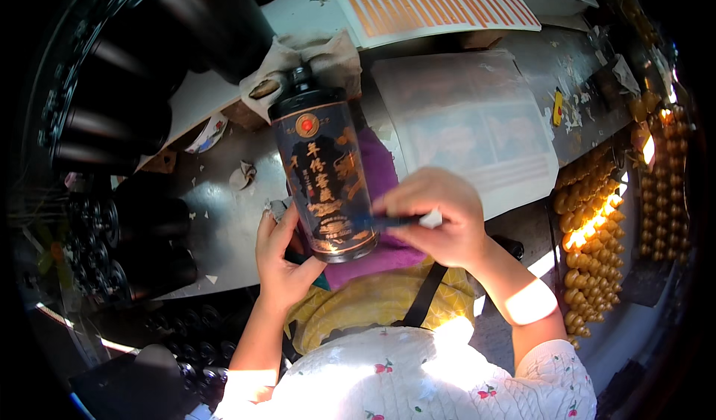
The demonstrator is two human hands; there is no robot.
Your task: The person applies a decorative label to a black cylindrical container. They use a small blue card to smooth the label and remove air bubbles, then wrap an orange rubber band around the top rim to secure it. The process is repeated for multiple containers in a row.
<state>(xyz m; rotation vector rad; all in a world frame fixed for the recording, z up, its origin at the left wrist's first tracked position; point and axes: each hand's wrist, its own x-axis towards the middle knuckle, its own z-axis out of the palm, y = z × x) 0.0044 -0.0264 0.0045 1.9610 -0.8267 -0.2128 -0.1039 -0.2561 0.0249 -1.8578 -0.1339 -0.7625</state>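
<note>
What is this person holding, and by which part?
The left hand holds a black bottle by its lower left side, near the base. The right hand grips a small dark tool; blur hides which part.

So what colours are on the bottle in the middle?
The bottle is mostly black with orange-gold decoration, best seen in the head view.

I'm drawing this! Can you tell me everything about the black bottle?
The black bottle looks glossy, perhaps glass, with a narrow neck. Its dark front carries gold-coloured writing and pictures and a round, red-centred emblem. Its neck points up the picture, leaning slightly left, and a purple cloth shows behind it. The left hand holds its lower left side; the right hand holds a slim dark tool at its lower right, blurred.
</note>
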